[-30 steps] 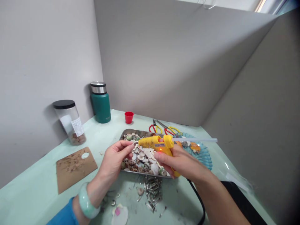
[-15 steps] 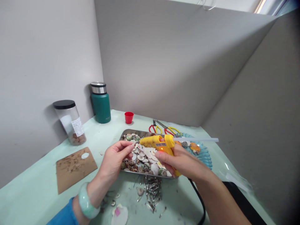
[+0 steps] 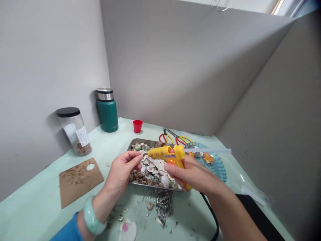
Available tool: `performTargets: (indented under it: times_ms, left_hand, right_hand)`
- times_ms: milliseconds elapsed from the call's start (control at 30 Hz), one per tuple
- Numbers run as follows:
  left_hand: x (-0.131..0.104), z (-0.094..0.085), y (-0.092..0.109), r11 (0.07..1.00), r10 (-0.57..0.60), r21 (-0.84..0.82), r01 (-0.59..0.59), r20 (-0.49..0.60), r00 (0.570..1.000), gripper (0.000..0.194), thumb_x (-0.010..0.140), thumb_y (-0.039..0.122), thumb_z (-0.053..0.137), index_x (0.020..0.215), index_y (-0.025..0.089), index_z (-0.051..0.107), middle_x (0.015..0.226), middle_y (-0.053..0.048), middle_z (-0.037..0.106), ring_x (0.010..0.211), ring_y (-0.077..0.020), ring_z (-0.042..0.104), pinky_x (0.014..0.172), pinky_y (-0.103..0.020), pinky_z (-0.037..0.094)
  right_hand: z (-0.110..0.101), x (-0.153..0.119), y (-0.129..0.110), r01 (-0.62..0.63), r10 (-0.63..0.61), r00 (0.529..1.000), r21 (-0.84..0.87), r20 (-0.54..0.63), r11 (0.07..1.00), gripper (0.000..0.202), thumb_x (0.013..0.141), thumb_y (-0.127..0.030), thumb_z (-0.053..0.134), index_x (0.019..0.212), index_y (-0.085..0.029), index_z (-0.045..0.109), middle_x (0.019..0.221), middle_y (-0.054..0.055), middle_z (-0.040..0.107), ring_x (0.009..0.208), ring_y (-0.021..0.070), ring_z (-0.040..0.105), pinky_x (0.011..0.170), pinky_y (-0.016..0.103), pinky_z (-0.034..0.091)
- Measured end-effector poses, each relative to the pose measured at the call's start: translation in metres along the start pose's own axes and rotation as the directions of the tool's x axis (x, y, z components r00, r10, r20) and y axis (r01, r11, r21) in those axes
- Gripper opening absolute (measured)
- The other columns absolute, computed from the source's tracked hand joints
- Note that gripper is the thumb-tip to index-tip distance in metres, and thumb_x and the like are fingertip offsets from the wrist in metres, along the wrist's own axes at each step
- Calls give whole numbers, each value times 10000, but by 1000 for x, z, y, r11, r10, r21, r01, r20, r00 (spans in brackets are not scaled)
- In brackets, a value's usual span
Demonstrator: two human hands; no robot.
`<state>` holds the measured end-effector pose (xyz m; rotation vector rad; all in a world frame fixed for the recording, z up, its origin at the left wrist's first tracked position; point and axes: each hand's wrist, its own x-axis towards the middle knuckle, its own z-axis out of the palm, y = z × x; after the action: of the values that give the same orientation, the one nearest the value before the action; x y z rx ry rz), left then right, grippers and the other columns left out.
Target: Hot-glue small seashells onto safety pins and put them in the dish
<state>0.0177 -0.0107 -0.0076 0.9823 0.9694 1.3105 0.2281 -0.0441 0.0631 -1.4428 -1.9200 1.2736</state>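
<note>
My right hand is wrapped round a yellow hot glue gun; a clear glue stick juts from its back and a small red light glows on its side. The gun's nozzle points left and meets the fingertips of my left hand. Those fingers are pinched together on something too small to make out. Both hands hover over a metal tray heaped with seashells. In front of the tray lies a pile of metal clips, with a small shell beside it.
A stained cardboard piece and a black-lidded jar stand left, near a green bottle. Behind the tray are a red cup and scissors. A blue plate holds shells. A black cord trails from the gun.
The glue gun has shifted slightly left and down, its nozzle nearer my left fingertips. My left hand has stayed almost in place.
</note>
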Motion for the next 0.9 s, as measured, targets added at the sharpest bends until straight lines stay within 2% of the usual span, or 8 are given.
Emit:
performTargets:
  times_ms: [900]
  left_hand:
    - [-2,1,2,1000,-7,-17,7,-10,1000,204,641,284,728,764,145,643,543,40,576,492,-74,493,504,-181,401]
  right_hand:
    - [-2,0,1,19,-19,999,-15,-39,1000,442,814,-559,479,587,-180,476,447,-34,436,417,87,423,422,226,346]
